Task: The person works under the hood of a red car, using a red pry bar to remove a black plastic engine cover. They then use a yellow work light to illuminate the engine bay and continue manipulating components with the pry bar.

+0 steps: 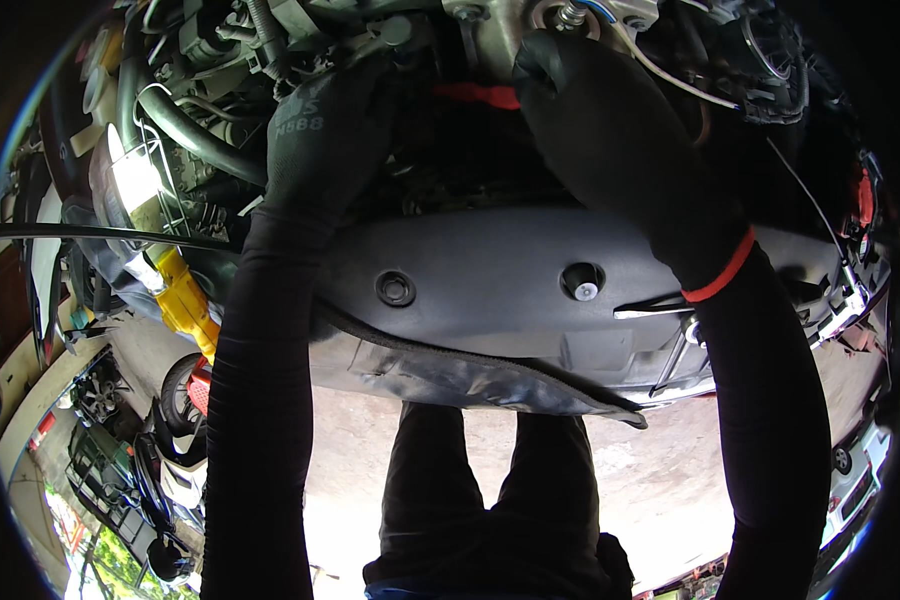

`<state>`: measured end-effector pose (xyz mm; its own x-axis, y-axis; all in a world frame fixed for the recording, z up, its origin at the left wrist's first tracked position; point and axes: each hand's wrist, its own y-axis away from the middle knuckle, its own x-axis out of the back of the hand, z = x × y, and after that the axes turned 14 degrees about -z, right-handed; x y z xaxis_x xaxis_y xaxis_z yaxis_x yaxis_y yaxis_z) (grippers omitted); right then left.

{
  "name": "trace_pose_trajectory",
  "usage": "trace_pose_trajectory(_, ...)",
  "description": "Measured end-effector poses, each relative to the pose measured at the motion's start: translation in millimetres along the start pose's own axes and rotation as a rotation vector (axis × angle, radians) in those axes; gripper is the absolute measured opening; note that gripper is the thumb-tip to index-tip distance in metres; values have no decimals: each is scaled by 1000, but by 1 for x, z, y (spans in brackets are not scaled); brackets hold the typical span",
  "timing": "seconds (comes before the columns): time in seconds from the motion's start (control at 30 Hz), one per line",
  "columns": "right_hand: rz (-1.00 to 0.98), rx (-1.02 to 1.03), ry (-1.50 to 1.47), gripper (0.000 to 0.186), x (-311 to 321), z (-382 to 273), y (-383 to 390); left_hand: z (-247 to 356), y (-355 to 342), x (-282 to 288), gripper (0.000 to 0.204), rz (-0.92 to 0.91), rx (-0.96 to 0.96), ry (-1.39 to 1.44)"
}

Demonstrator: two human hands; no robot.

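Both my hands wear dark gloves and reach into an engine bay at the top of the head view. My left hand (325, 135) is beside hoses and engine parts; its fingertips are lost in the dark. My right hand (585, 110) is curled closed just below a metal housing (495, 35) with a round fitting (572, 15). A red strip-like piece (480, 95) lies between the hands and meets the right hand's inner edge. Whether the right fingers grip it is hidden.
A black plastic panel (470, 260) spans the front of the bay, with tools (678, 350) lying at its right. At the left hangs a lit work lamp with a yellow handle (185, 300). A thick black hose (195, 140) curves near my left wrist. A motorcycle (175, 450) stands farther left.
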<state>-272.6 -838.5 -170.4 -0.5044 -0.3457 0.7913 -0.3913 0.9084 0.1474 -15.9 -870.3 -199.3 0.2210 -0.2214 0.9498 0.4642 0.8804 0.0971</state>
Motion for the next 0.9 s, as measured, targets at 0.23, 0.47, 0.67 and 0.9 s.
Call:
trace_pose_trajectory(0.23,76,4,117,13,0,-5,2,0,1,0,28,19,-28,-18)
trace_pose_trajectory(0.47,69,158,191,11,3,-2,-9,3,-1,2,29,-23,25,-7)
trace_pose_trajectory(0.67,-2,107,118,10,3,-2,-8,3,-1,2,30,-37,25,-36)
trace_pose_trajectory(0.9,-33,16,-75,11,1,6,-3,4,-1,1,28,-16,31,-33)
